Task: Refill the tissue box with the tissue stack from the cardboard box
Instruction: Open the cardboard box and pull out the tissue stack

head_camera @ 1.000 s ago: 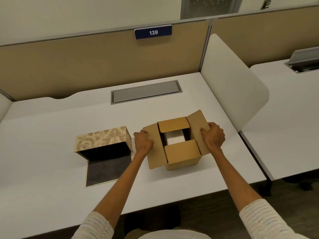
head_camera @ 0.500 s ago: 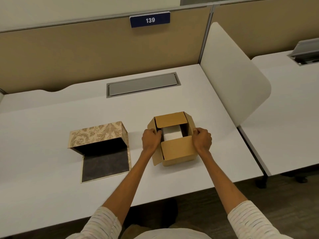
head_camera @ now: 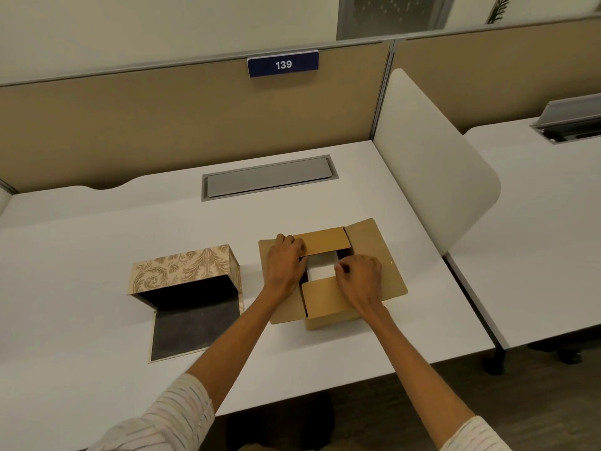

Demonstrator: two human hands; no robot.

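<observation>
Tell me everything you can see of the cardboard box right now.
The cardboard box is plain brown, standing upright on the white desk, right of the patterned tissue box. Its four top flaps are folded outward, the side ones lying almost flat. A white tissue stack shows in the opening. The left hand rests on the left flap with its fingers at the opening; the right hand reaches in from the right, fingers on the stack.

The one readable text is the number "139", in white digits on a dark blue nameplate (head_camera: 282,64). The plate hangs at the top edge of the tan partition (head_camera: 162,125) behind the table (head_camera: 97,242). The patterned tissue box (head_camera: 182,266) and the cardboard box (head_camera: 374,255) seem to carry no lettering, though the view is rather soft.
</observation>
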